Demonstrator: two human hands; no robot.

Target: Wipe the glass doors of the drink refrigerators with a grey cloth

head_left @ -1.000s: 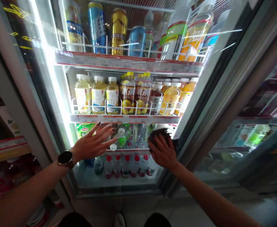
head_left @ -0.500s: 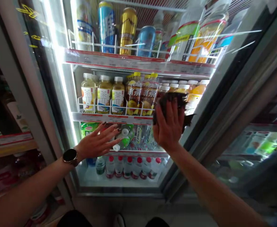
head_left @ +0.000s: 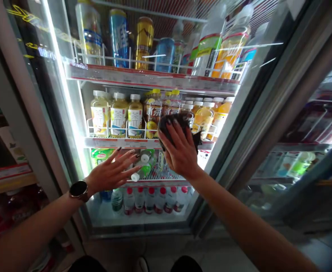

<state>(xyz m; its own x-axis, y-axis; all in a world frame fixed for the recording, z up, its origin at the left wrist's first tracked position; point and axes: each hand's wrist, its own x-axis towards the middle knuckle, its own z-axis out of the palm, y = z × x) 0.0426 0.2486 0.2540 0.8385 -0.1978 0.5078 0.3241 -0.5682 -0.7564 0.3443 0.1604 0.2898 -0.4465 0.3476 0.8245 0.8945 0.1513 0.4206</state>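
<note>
Right hand (head_left: pixel 177 151) pressed to the glass door (head_left: pixel 225 151) of a lit drinks cooler, fingers spread and slightly curled over a dark crumpled cloth (head_left: pixel 173 126); cloth held against the pane near the height of the middle shelf's price strip (head_left: pixel 120 142); no tight fist, more a flat, pressing palm. Left hand (head_left: pixel 112 173) open, fingers fanned, nails dark, flat or nearly flat on the same glass, gripping nothing; round smartwatch (head_left: pixel 78 189) on that wrist; just behind the fingers, a white-capped plastic bottle (head_left: pixel 143 164) lying on a wire rack. Cloth likely light, soft and limp (easiest to take by its bunched middle), one ragged corner trailing rightward; glass likely hard and slick. Door frame close on the right; long run of pane above, before bottled teas (head_left: pixel 117 115) and cans (head_left: pixel 119 37).
</note>
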